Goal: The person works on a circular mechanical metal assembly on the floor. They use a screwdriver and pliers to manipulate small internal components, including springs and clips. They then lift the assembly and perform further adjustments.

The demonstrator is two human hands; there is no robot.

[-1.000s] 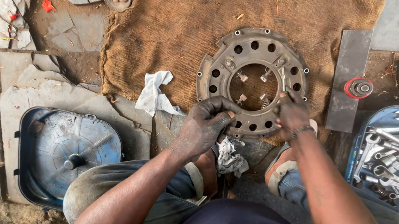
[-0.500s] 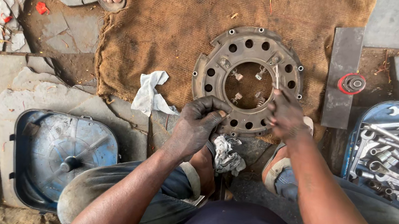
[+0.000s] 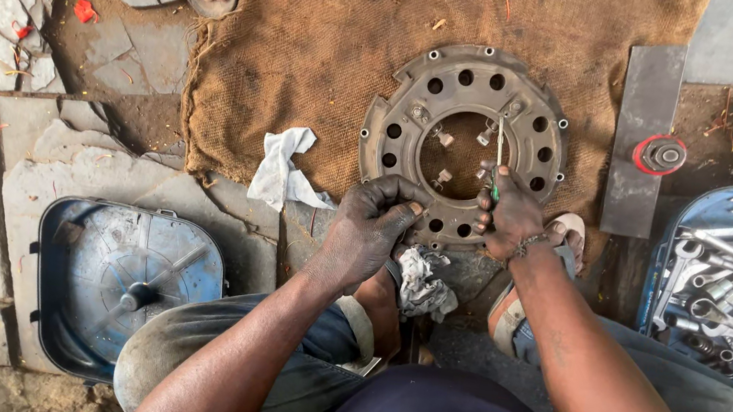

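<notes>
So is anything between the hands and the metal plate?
Nothing visible. The left hand rests at the plate's near rim, and the right hand holds a thin tool over its central opening.

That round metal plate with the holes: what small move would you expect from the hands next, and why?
Probably the right hand guides its thin tool down onto one of the small fittings at the inner opening of the round metal plate. The tool tip already points there, while the left hand rests at the plate's near rim, seemingly steadying it.
</notes>
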